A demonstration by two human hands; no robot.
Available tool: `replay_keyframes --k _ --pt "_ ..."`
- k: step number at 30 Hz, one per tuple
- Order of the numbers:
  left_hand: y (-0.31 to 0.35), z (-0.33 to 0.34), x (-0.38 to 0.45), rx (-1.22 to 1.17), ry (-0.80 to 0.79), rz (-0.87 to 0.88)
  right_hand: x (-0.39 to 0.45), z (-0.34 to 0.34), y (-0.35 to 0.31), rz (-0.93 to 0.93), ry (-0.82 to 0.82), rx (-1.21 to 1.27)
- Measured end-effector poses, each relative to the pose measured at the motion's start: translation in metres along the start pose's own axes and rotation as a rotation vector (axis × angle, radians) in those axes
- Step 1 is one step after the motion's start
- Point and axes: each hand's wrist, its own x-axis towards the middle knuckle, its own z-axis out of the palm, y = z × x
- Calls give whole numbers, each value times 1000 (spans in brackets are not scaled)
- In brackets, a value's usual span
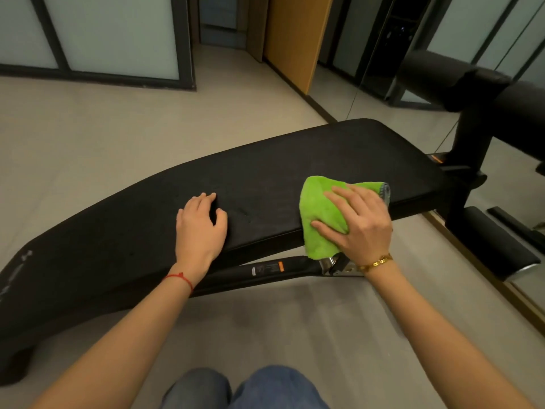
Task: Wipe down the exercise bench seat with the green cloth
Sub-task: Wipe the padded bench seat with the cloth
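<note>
On bench seat [265, 178], near edge: right hand [361, 224] presses green cloth [320, 214] flat, fingers spread, cloth draped over the edge; left hand [200, 224] rests beside it, fingers loosely curled, holding nothing

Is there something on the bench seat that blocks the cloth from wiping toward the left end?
Only the left hand, which rests on the seat in the cloth's path leftward. The right hand presses the cloth near the front edge. The rest of the pad shows nothing lying on it.
</note>
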Motion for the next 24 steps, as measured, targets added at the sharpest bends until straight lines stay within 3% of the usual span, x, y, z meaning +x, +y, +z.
replay_keyframes --k 7,10,16,21,24 --pt "-11 -10 2 -14 -65 0 46 0 -42 37 -456 3" --pt "-34 -18 6 2 -41 -46 62 14 -80 -54 -638 44" --pt "-79 -31 26 42 -22 -148 81 27 -81 -217 -745 185" --pt "-94 -33 38 54 -12 -231 154 116 -90 -149 -836 186" --pt "-93 -31 36 32 4 -260 160 140 -116 -228 -877 188"
